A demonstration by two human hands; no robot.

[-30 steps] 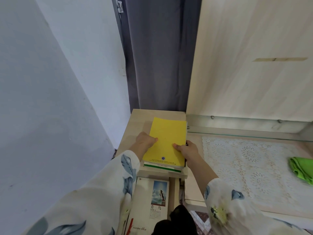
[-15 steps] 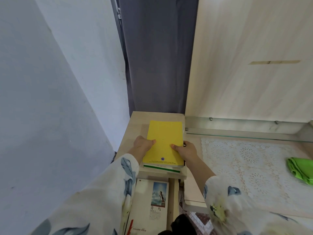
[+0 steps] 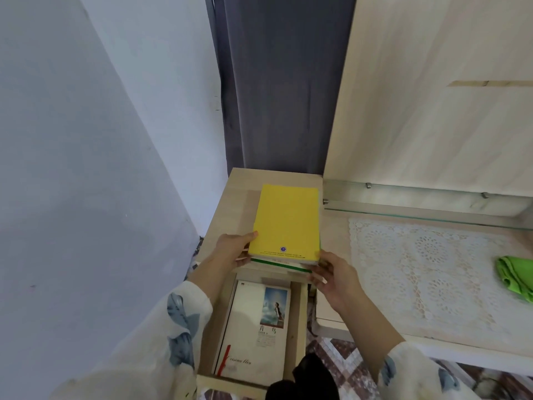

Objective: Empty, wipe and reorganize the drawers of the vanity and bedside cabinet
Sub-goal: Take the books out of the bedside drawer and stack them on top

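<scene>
A stack of books with a yellow cover (image 3: 285, 220) on top rests on the bedside cabinet top (image 3: 239, 194). My left hand (image 3: 233, 249) grips the stack's near left edge. My right hand (image 3: 331, 272) touches its near right corner, fingers bent around the lower books with a green-edged one showing. Below, the cabinet's drawer (image 3: 297, 327) stands pulled out, with a white book (image 3: 256, 327) bearing a picture lying flat inside.
The vanity top (image 3: 334, 241) to the right carries a white lace mat (image 3: 427, 272) under a glass shelf (image 3: 418, 209). A green cloth (image 3: 516, 275) lies at the far right. A grey curtain (image 3: 277, 82) hangs behind; a wall closes the left side.
The stack has stayed on the cabinet top. My right hand slid from the yellow cover's edge down to the stack's near right corner. The left hand holds its place.
</scene>
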